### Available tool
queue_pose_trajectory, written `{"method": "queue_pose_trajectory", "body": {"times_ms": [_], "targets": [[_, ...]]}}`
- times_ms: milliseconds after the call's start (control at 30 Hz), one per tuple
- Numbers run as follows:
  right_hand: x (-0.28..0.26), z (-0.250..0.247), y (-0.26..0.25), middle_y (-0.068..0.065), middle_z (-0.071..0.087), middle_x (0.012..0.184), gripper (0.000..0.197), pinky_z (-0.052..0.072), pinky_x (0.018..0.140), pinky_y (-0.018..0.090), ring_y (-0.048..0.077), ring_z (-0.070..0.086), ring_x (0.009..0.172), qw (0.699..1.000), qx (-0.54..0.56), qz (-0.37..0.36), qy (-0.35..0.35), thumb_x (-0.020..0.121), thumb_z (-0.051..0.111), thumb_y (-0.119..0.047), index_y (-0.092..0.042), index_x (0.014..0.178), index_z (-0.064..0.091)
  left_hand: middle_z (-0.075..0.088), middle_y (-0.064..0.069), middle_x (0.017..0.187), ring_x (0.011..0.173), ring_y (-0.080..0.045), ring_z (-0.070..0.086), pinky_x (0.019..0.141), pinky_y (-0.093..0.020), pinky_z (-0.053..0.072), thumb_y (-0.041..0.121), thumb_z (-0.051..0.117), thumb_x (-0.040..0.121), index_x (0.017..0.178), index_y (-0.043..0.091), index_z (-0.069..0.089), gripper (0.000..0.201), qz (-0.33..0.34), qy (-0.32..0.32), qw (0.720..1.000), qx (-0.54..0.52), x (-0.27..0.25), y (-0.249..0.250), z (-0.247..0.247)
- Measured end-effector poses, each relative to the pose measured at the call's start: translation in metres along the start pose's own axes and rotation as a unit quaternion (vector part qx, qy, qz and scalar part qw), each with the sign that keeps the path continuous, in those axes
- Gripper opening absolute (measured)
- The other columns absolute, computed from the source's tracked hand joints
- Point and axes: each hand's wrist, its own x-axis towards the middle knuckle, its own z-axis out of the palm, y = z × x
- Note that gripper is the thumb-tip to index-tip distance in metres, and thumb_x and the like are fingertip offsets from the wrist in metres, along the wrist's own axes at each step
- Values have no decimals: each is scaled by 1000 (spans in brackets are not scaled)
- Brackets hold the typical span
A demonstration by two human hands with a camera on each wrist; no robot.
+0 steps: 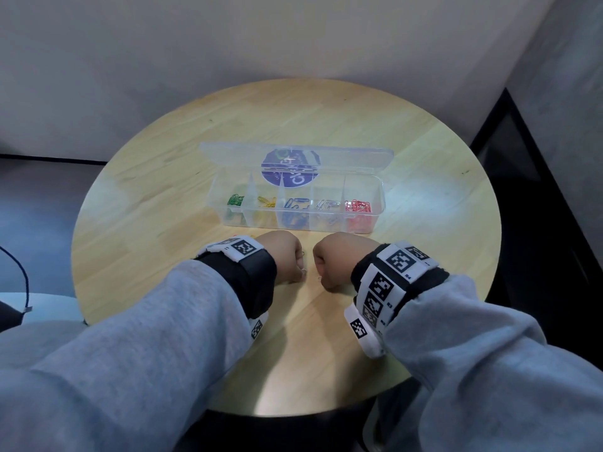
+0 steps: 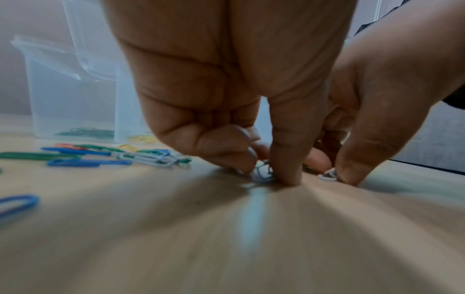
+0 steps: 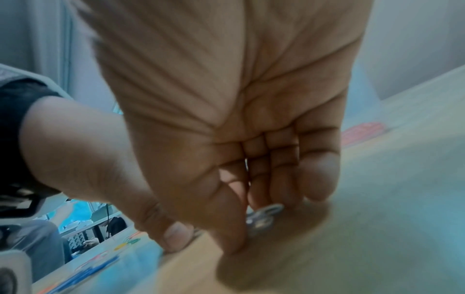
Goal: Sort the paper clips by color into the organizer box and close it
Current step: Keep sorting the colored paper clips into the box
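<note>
The clear organizer box stands with its lid open; green, yellow, blue, white and red clips lie in separate compartments. Both hands rest curled on the table just in front of it. My left hand pinches a white paper clip against the wood. Close beside it, my right hand pinches another white paper clip, which also shows as the clip in the left wrist view. A loose pile of blue, green and white clips lies left of my left hand, mostly hidden under the wrist in the head view.
The round wooden table stands against a grey wall. A lone blue clip lies nearer the table's front left. A dark cable hangs off to the left, and dark furniture stands to the right.
</note>
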Motion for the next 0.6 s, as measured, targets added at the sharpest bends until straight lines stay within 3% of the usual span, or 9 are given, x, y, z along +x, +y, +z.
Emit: {"method": "queue_pose_trajectory", "body": {"times_ms": [133,267,400,500,600], "targets": [[-1,1,0,6,67,103,23,44,63,25,23,65,91,1000,-20,-10,7,78,59,-10,-10,99,68,54,9,65,62,-7,48,49,-18,30,19,66,79,67,24,55,17,5,0,1000,-3,-1,0,0],[0,0,-1,4,65,100,23,44,64,25,22,63,87,999,-34,-12,0,79,62,-11,-11,101,67,55,10,68,71,-11,52,50,-18,32,16,65,77,66,24,55,18,16,4,999,-29,-4,-4,-1],[-2,-1,-4,3,61,88,20,45,62,26,22,59,79,999,-42,-4,-15,78,62,-11,-11,97,68,54,11,63,57,-3,50,53,-17,39,15,73,76,63,24,52,26,31,9,989,-144,-8,-12,-11],[-5,-1,-6,3,60,83,18,42,55,24,23,59,74,999,-46,3,-20,77,61,-12,-11,93,68,58,5,63,53,-4,52,54,-15,42,11,73,77,71,21,55,22,17,2,964,-265,-13,-21,-20],[-5,1,-4,6,68,90,19,46,58,24,24,65,79,999,-29,-4,-35,75,60,-12,-10,91,70,57,-1,67,56,-10,52,59,-20,44,4,68,81,77,18,58,18,-23,-1,914,-405,-17,-34,-28]]}}
